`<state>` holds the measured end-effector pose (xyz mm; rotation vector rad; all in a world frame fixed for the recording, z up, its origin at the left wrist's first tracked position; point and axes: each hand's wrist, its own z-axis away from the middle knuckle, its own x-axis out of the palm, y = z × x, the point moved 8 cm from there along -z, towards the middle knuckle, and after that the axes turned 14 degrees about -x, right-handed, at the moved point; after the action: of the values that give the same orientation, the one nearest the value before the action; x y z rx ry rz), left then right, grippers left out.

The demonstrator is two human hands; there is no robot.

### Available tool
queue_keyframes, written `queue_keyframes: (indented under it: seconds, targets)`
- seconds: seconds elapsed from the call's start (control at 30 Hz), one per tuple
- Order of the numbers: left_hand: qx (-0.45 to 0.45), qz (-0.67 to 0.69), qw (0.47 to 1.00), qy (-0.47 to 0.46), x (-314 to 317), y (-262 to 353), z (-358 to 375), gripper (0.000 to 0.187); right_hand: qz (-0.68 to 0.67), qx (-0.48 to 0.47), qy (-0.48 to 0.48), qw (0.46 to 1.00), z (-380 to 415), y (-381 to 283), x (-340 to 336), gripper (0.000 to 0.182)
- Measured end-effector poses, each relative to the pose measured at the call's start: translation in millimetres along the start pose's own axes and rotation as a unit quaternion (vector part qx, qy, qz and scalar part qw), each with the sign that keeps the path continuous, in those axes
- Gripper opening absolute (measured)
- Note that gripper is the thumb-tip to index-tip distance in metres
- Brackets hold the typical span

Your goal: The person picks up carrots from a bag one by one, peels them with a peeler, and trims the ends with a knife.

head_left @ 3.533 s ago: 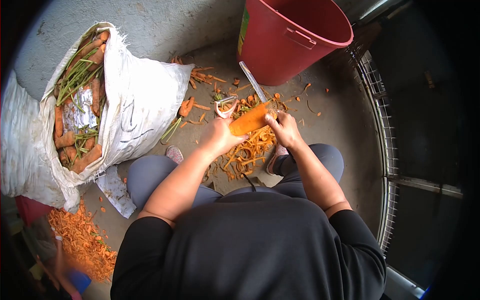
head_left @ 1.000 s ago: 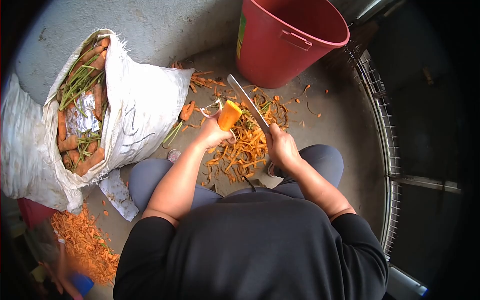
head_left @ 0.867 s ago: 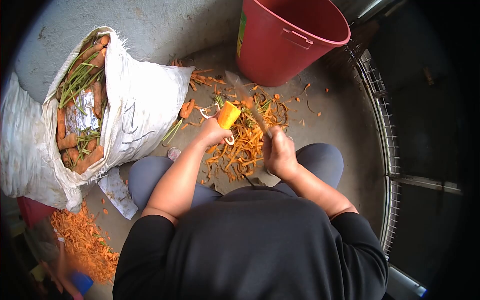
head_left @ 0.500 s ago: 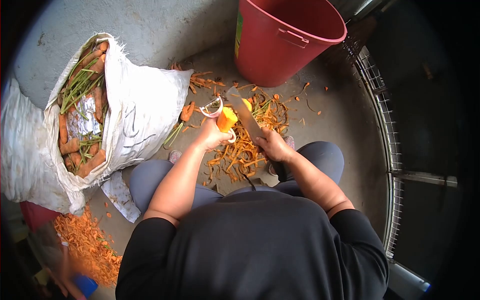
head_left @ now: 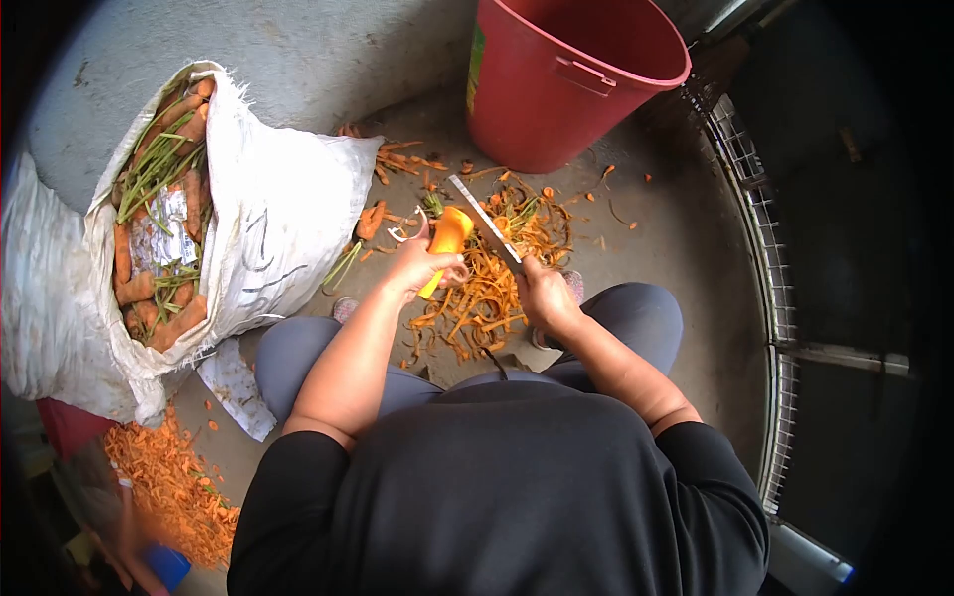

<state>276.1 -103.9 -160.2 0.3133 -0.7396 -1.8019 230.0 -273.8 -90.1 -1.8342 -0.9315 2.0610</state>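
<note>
A peeled orange carrot (head_left: 452, 231) is gripped in my left hand (head_left: 420, 266), its lower tip poking out below the fingers. The same hand also keeps a pale Y-shaped peeler (head_left: 405, 226), whose head sticks out to the left of the carrot. My right hand (head_left: 549, 298) is closed round the handle of a long knife (head_left: 481, 221). The blade points up and left, close to the carrot's right side, and looks narrow from here. Beneath both hands lies a heap of carrot peelings (head_left: 487, 298) on the floor, between my feet.
A white woven sack (head_left: 268, 214) of unpeeled carrots lies open at left. A tall red bucket (head_left: 542, 109) stands ahead by the wall, and a metal grille (head_left: 780, 298) runs along the right. More shavings (head_left: 174, 487) lie lower left, beside another person's blurred arm (head_left: 124, 536).
My left hand has turned the carrot, so more of its length shows. The knife has shifted slightly and its blade now looks thinner. The peeler has tilted down and left.
</note>
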Motion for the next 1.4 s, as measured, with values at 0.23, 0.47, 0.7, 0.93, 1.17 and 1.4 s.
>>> queue_keyframes:
  seconds: [0.23,0.47,0.7,0.93,1.17,1.4]
  targets:
    - [0.018,-0.051,0.997,0.046,1,3,0,0.028,0.024,-0.123,0.128,0.984,-9,-75,-64,0.008]
    - [0.101,-0.013,0.995,0.001,0,19,10,0.028,0.085,0.036,-0.166,0.982,21,32,39,0.013]
    - [0.173,0.016,0.985,-0.017,0,37,24,0.039,-0.035,0.081,0.027,0.996,-9,25,-19,0.017]
    - [0.115,0.055,0.989,-0.072,7,29,15,0.035,-0.060,0.059,0.049,0.995,0,7,-15,0.016]
    - [0.099,-0.007,0.994,-0.046,8,18,12,0.034,0.026,-0.097,0.047,0.994,4,-23,-9,0.011]
    - [-0.022,-0.068,0.995,0.070,-6,6,12,0.022,0.040,-0.102,0.099,0.989,-8,-69,-54,0.010]
